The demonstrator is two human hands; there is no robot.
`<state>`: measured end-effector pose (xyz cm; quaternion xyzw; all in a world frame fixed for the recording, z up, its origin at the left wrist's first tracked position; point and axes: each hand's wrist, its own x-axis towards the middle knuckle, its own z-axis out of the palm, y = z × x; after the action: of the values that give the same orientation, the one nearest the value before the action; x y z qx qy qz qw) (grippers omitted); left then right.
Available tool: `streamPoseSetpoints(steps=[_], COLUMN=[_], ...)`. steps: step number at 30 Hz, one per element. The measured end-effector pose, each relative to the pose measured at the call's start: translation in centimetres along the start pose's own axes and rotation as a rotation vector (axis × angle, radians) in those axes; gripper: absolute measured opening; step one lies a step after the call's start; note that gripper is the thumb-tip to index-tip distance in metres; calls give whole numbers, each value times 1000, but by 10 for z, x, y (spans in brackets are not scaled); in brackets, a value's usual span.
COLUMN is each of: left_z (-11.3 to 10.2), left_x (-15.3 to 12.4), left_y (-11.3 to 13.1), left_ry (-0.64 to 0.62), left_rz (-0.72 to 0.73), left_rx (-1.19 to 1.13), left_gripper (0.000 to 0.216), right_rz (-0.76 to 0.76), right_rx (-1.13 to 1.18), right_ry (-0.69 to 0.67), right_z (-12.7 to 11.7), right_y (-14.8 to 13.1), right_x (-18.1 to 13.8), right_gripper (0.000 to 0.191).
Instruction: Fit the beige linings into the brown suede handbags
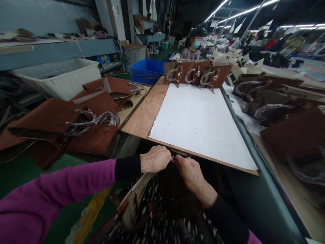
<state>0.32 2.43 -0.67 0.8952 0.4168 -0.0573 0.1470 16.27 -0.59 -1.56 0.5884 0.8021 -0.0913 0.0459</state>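
My left hand (155,158) and my right hand (190,171) meet just below the near edge of a wooden board (144,115) topped with a white sheet (200,122). Both hands are closed, fingers pinched together on a small dark part between them that I cannot make out. Under them, in my lap, lies a dark bag (162,206) with a spotted lining, tan trim and brown straps. My sleeves are purple with black cuffs.
Three brown bag panels with wrapped handles (198,73) stand at the board's far end. More brown bags (83,118) pile on the left, others (269,98) on the right. A white tub (58,76) and a blue crate (147,69) sit behind. A masked person (195,45) sits beyond.
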Motion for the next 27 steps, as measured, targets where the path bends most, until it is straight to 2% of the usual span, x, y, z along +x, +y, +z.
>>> streamPoseSetpoints(steps=[3, 5, 7, 10, 14, 17, 20, 22, 25, 27], left_z=[0, -2, -4, -7, -9, -10, -11, -11, -10, -10], left_x=[1, 0, -2, -4, -5, -5, -9, -10, -3, 8], left_y=[-2, -2, -1, 2, 8, 11, 11, 10, 8, 6], left_ry=[1, 8, 3, -8, -19, -39, -50, -10, 71, 50], left_rz=[-11, -40, -59, -59, -66, -71, -116, -105, -8, 76], left_rx=[2, -8, -15, -18, -13, -4, 3, -3, -38, -85], left_gripper=[32, 36, 39, 40, 42, 43, 42, 35, 22, 24], right_rz=[56, 154, 266, 346, 324, 304, 248, 192, 150, 147], right_rx=[131, 240, 312, 293, 35, -47, 1, 77, 191, 244], right_ry=[-40, -78, -106, -94, -70, -40, -27, -20, -17, -35], right_z=[1, 3, 5, 9, 10, 8, 10, 12, 16, 18], right_y=[7, 10, 10, 5, -3, -2, 5, 9, 15, 18], right_x=[-13, -28, -43, -56, -50, -38, -33, -33, -36, -36], right_gripper=[23, 17, 19, 20, 22, 24, 28, 30, 24, 21])
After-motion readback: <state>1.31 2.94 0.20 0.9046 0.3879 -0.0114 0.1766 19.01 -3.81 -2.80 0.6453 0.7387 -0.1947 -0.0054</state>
